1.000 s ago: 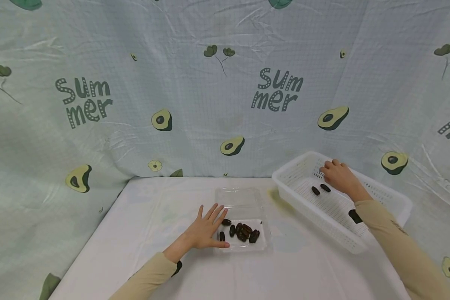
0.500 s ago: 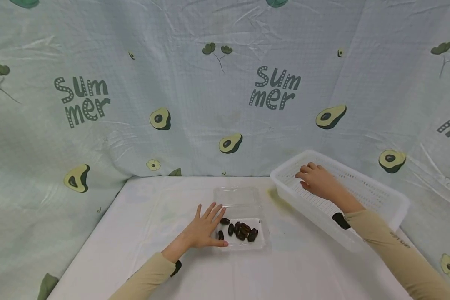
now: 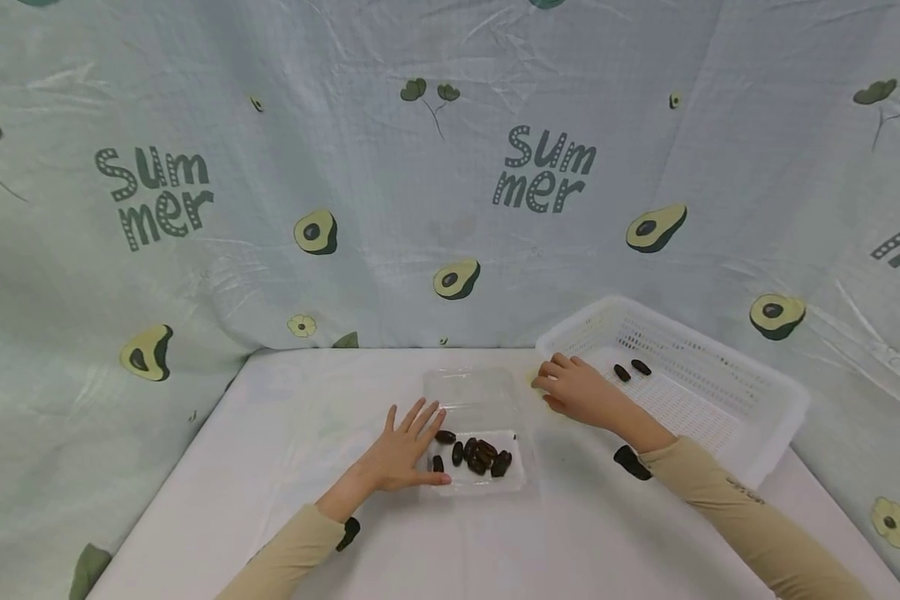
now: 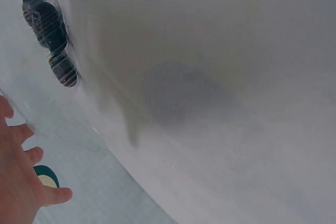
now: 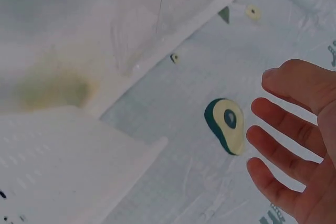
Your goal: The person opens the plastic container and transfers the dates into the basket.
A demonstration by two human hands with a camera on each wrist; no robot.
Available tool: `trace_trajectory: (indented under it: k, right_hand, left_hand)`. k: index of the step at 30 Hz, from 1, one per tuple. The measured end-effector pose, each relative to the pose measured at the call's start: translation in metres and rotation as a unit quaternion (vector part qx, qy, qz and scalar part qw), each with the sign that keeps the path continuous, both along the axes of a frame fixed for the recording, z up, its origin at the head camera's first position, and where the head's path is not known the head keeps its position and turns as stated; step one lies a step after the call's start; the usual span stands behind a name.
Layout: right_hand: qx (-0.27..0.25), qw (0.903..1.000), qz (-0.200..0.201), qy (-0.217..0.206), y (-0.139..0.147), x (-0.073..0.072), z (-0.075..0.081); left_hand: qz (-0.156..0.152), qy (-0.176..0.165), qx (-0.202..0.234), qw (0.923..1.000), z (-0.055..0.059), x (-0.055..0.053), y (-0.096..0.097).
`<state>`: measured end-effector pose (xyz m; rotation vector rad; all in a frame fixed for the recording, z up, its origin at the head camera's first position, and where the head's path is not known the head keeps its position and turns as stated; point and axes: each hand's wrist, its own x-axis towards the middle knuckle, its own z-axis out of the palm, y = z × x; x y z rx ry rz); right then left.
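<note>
A clear plastic clamshell box (image 3: 527, 467) lies on the table with its lid (image 3: 468, 387) folded back. Several dark, glossy dates (image 3: 486, 454) sit in its tray. My left hand (image 3: 399, 454), fingers spread, rests at the box's left edge, partly covering it; the left wrist view also shows those dates through the plastic. My right hand (image 3: 579, 392) hovers between the box and a white perforated basket (image 3: 765, 417), over the basket's left edge. In the right wrist view its fingers (image 5: 283, 121) are loosely bent and apart, with nothing between them. Two dates (image 3: 632, 370) lie in the basket.
A white cloth covers the table (image 3: 330, 400). Behind it hangs a pale curtain (image 3: 390, 167) with avocado prints and lettering. The basket stands at the back right, set at an angle.
My right hand has come out of the basket and moved left toward the box, uncovering the two dates in the basket. The left hand stays at the box. The head view has shifted slightly.
</note>
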<state>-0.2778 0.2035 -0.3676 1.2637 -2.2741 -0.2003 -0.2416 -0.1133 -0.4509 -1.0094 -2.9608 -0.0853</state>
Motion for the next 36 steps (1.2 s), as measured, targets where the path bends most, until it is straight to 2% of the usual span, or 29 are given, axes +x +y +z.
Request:
trace_trajectory:
  k: [7,15,20,29,36]
  right_hand:
    - [0.015,0.9997,0.02,-0.006,-0.026,0.002,-0.019]
    - [0.076,0.9968,0.013,0.022,-0.053,0.008,-0.043]
    - [0.081,0.9958,0.026,0.032,-0.066,0.01,-0.054]
    - [0.107,0.9927,0.039,0.041,-0.077,0.005,-0.076]
    - [0.151,0.9875,0.018,0.041,-0.078,0.002,-0.087]
  left_hand:
    - [0.008,-0.006,0.007,0.9999,0.004,0.002,-0.006]
    - [0.0,0.0,-0.001,1.0,0.004,0.005,-0.007]
    - [0.001,-0.001,-0.003,1.0,0.004,0.008,-0.006]
    - [0.0,0.007,-0.007,1.0,0.003,0.007,-0.004]
    - [0.0,0.007,-0.006,1.0,0.002,0.006,-0.001]
